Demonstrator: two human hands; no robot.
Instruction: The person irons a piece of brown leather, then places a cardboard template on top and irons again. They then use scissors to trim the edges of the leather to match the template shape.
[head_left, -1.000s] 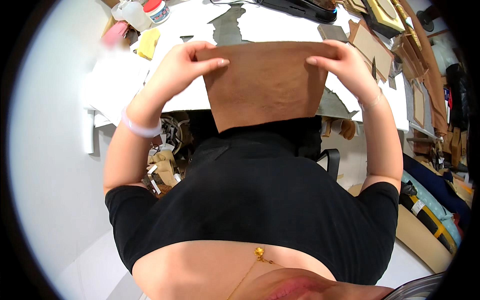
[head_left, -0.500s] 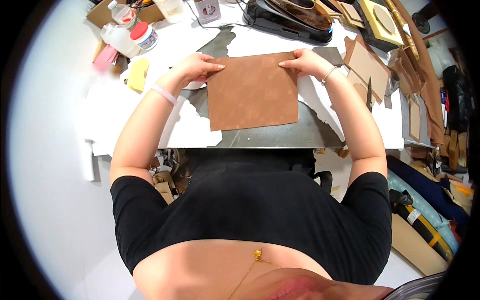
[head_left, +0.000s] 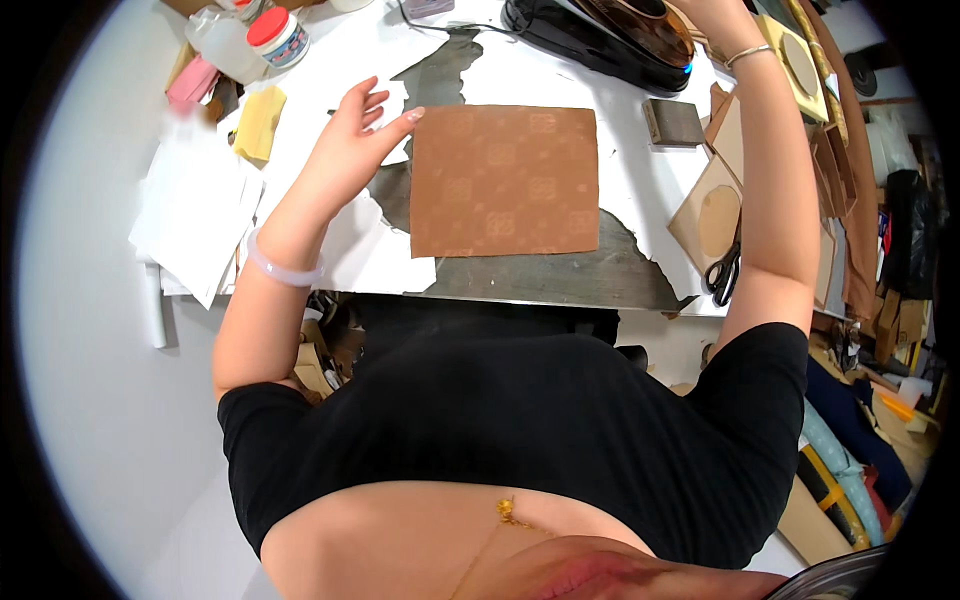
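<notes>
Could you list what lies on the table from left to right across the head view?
White paper sheets → yellow sponge → left hand → brown patterned sheet → small grey block → black scissors.

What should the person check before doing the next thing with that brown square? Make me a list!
1. Brown square sheet lies flat on the table: ok.
2. Left hand steadies the sheet: only the fingertips are at its top left corner, and whether they touch it cannot be told.
3. Right hand is free: cannot tell, it reaches up to the picture's edge and is mostly cut off.
4. Scissors lie within easy reach, to the right of the sheet: ok.
5. Nothing lies on top of the sheet: ok.
6. Sheet sits fully on the table, not hanging over the near edge: ok.
</notes>
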